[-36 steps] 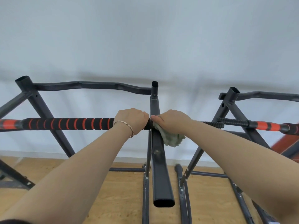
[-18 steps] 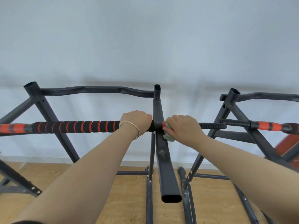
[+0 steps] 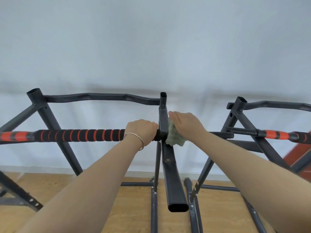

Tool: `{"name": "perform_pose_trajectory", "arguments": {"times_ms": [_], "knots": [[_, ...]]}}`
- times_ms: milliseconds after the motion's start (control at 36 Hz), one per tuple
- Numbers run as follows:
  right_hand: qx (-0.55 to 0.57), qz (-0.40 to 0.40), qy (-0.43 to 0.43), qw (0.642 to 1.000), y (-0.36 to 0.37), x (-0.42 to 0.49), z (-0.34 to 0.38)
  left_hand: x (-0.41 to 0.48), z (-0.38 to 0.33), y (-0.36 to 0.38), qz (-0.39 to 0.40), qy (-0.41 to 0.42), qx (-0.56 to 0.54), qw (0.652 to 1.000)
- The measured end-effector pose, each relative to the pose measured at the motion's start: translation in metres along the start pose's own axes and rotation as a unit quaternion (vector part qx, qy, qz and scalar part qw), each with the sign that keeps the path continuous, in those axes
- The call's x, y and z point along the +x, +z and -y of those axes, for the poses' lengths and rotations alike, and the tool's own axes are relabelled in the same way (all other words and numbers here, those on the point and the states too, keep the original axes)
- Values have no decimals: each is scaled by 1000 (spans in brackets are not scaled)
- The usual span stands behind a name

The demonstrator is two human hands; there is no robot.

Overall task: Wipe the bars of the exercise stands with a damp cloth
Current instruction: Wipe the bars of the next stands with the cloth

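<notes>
A black metal exercise stand fills the left and middle, with a horizontal bar wrapped in black foam with orange rings. My left hand is closed around that bar's right end, a thin bracelet on the wrist. A flat black side bar runs from the stand's upright tube toward me. My right hand presses a pale green cloth flat against the right face of this side bar, just past the foam bar's junction. The palm covers most of the cloth.
A second black stand is on the right, with its own threaded, orange-tipped bar. A white wall lies behind both stands. Below are a wooden floor and the stands' base rails. A red object shows at the right edge.
My right hand moved with the cloth from the foam bar's end up and away along the side bar's right face, the fingers now laid flatter. The left hand kept its grip.
</notes>
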State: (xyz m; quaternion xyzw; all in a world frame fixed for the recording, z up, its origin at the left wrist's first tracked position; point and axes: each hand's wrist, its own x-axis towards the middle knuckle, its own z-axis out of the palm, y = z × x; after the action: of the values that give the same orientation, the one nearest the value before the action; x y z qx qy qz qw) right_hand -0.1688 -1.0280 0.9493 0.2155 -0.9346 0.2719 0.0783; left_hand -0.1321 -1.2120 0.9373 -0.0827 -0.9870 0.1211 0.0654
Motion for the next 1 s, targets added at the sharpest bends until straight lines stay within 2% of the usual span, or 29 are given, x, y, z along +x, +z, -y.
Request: {"name": "perform_pose_trajectory", "arguments": {"times_ms": [56,139,194,250,306,389,444,528,694,778,833,944,1000], "knots": [[76,-34,-7,997,0,-6,12,2,4,-2,-3,-18,-63,998],[150,86,90,981,-4,-11,29,0,13,-8,15,-57,-243,968],[135,125,131,974,-7,-13,33,-3,17,-10,29,-70,-350,934],[40,128,99,986,-9,-14,28,-5,17,-9,25,-64,-374,925],[-46,126,89,987,-9,-16,20,-9,15,-6,4,-46,-352,935],[-51,100,102,988,-8,-17,13,-10,15,-3,-13,-33,-321,946],[-20,53,94,994,-8,-17,13,-9,16,-2,-13,-32,-351,936],[72,-13,90,993,-11,-17,20,-7,22,-2,-42,-38,-463,885],[251,-53,118,959,-16,-20,47,-13,39,-19,-87,-70,-655,748],[296,-23,136,945,-12,-22,63,-14,44,-28,-98,-74,-682,721],[290,-6,129,948,-10,-23,75,-16,46,-34,-107,-69,-705,698],[245,-40,111,962,-7,-21,89,-21,52,-45,-107,-64,-748,652],[273,-51,112,954,-8,-20,93,-25,57,-48,-102,-62,-766,632]]}}
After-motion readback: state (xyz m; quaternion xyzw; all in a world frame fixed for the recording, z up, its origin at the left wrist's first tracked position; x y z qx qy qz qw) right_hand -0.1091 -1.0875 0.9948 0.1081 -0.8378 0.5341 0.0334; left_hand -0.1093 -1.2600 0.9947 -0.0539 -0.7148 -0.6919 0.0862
